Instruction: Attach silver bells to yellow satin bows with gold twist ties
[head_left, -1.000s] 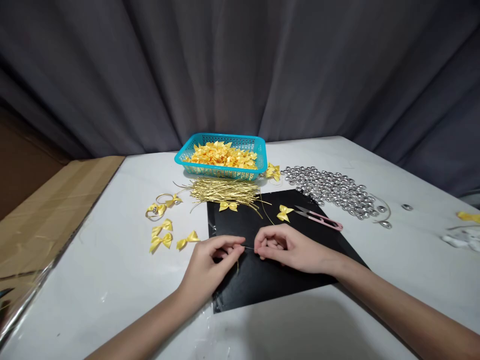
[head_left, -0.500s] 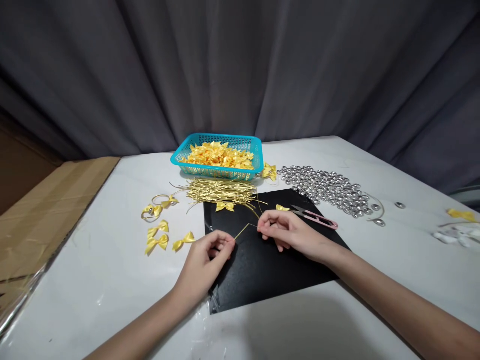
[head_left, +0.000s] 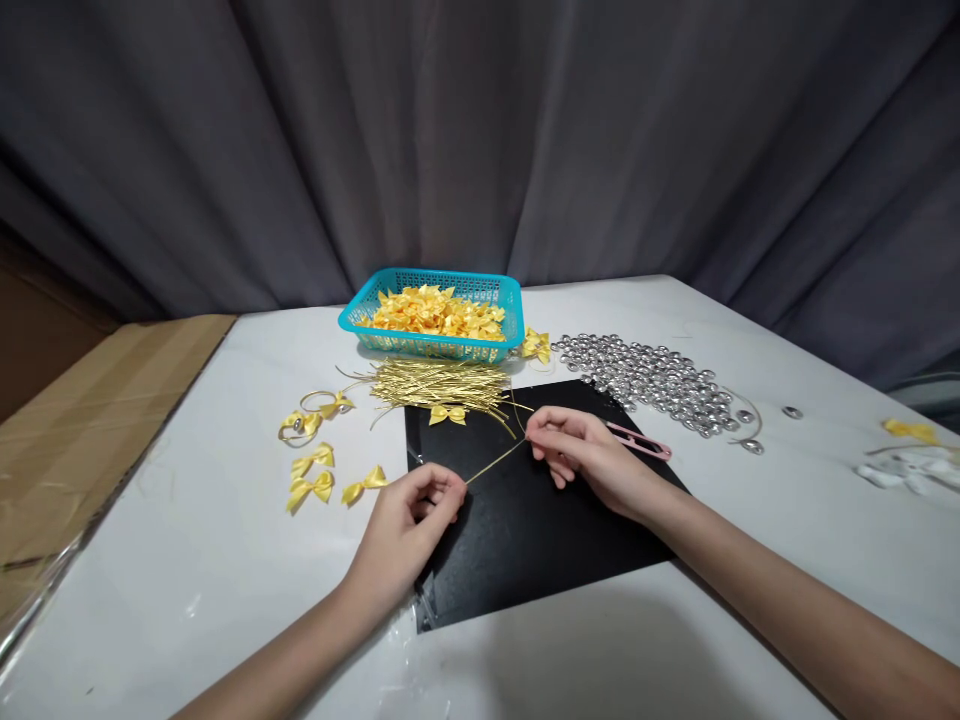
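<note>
A thin gold cord (head_left: 495, 464) stretches nearly straight between my two hands, above a black mat (head_left: 510, 545). My left hand (head_left: 415, 515) pinches its lower left end between thumb and fingertips. At the upper right end, the fingertips of my right hand (head_left: 581, 455) are closed on the cord. Just beyond my right hand lie pink-handled snips (head_left: 646, 443), their blades hidden behind it. A yellow ribbon bow (head_left: 448, 415) rests at the mat's far edge, beside a pile of gold cords (head_left: 442, 383).
A turquoise basket (head_left: 431, 347) of yellow bows stands at the back. Many silver beads (head_left: 652, 375) spread at the right. Loose bows (head_left: 311, 490) and looped cords with bows (head_left: 300, 425) lie at the left. A white item (head_left: 911, 470) sits far right; cardboard (head_left: 112, 400) borders the left.
My right hand has moved slightly right and up, drawing the bent cord nearly straight. It now covers the snips' blades and a bow. My left hand has hardly moved.
</note>
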